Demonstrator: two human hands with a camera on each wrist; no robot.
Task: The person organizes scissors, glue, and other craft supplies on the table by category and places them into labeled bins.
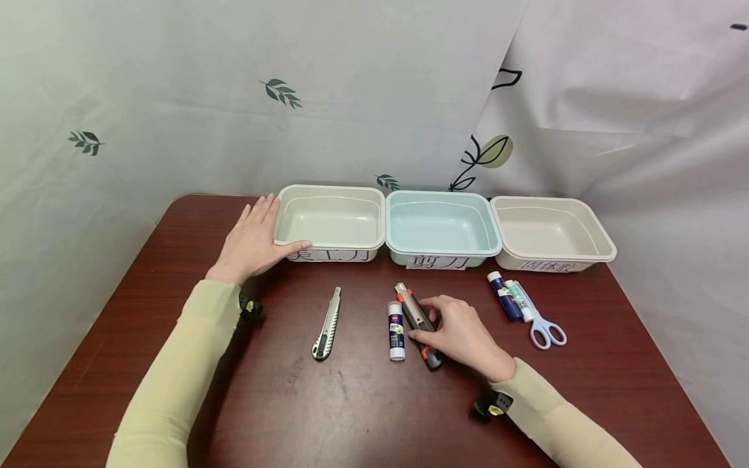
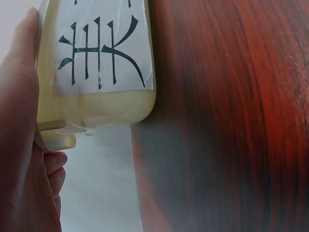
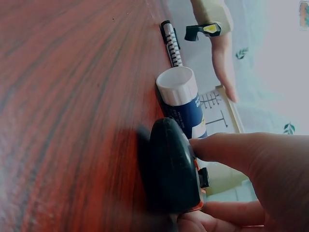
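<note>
My right hand (image 1: 465,335) pinches a red-and-black utility knife (image 1: 414,314) between thumb and fingers on the table. The right wrist view shows the knife's dark end (image 3: 171,164) close up, its underside near the wood. Just left of it lies a blue-and-white glue stick (image 1: 396,331). Farther left is a silver utility knife (image 1: 328,325) with a segmented pattern. My left hand (image 1: 251,240) rests with straight fingers along the left side of a cream bin (image 1: 336,221), its thumb against the front rim. A paper label (image 2: 101,53) is on the bin's front.
A light blue bin (image 1: 445,227) and a beige bin (image 1: 550,231) continue the row rightward, both labelled. In front of the beige bin lie a blue glue stick (image 1: 504,296), a smaller green-and-white stick (image 1: 519,300) and light blue scissors (image 1: 547,331). A patterned curtain (image 1: 351,97) hangs behind.
</note>
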